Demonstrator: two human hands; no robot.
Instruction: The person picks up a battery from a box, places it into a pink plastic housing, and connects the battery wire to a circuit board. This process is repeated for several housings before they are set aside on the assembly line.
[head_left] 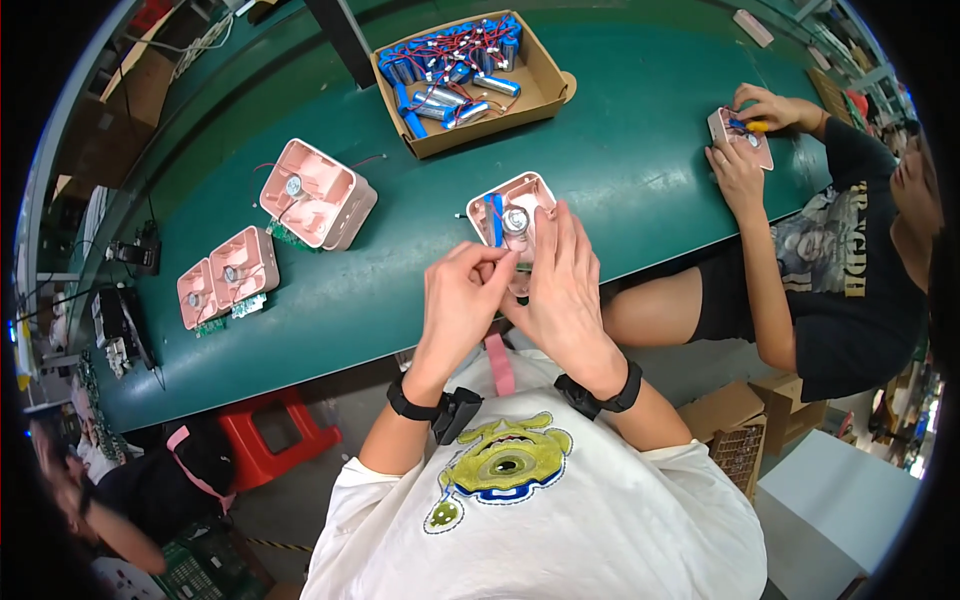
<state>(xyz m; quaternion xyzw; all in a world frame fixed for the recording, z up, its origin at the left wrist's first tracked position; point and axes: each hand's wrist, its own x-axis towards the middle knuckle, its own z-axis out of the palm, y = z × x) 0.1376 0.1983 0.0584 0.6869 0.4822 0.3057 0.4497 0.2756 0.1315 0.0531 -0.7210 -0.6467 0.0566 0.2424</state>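
Observation:
In front of me on the table is an open pink plastic housing (538, 181). Inside it are a blue cylindrical battery (493, 218) along the left wall and a round silver speaker (515, 220). My left hand (462, 300) is at the near left corner, thumb and forefinger pinched together; what lies between them is too small to make out. My right hand (563, 285) rests along the housing's right side with long, nearly straight fingers, its thumb at the near end, steadying it. Both hands partly cover the near end of the housing.
A cardboard box (540, 112) of blue batteries with red wires stands at the back. More pink housings (352, 215) with green circuit boards (248, 306) sit to the left. At the right a co-worker's hands (738, 175) work on another housing. A red stool (270, 440) is below the table edge.

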